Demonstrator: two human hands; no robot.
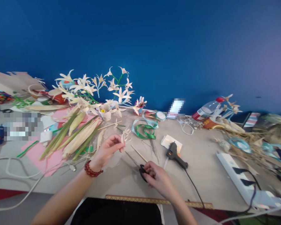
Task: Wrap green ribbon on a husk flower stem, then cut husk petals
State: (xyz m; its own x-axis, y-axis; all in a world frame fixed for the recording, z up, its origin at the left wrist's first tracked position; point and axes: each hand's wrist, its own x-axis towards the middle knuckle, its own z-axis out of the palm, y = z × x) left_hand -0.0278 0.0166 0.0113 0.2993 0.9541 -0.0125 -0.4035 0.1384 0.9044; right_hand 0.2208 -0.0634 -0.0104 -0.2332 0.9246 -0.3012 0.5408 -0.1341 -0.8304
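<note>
A blue wall (154,47) fills the upper half of the frame, above the beige surface (201,168). Pale artificial flowers (120,93) crowd the upper left of centre, with long husks (83,140) lying below them at centre left. Near the middle, the left hand (111,148) has thumb and fingertips pinched together; low and right of centre, the right hand (154,175) has its fingers curled around black handles. A glue gun (176,156) lies to the right. The scissors (142,172) in the right hand point up and left; whether their blades are parted, I cannot tell. Smallest, a frayed pale piece (125,137) sits in the left pinch, apart from the blades. The step looks like trimming or shaping it; a further cut would call for a steady pinch and careful blade placement.
</note>
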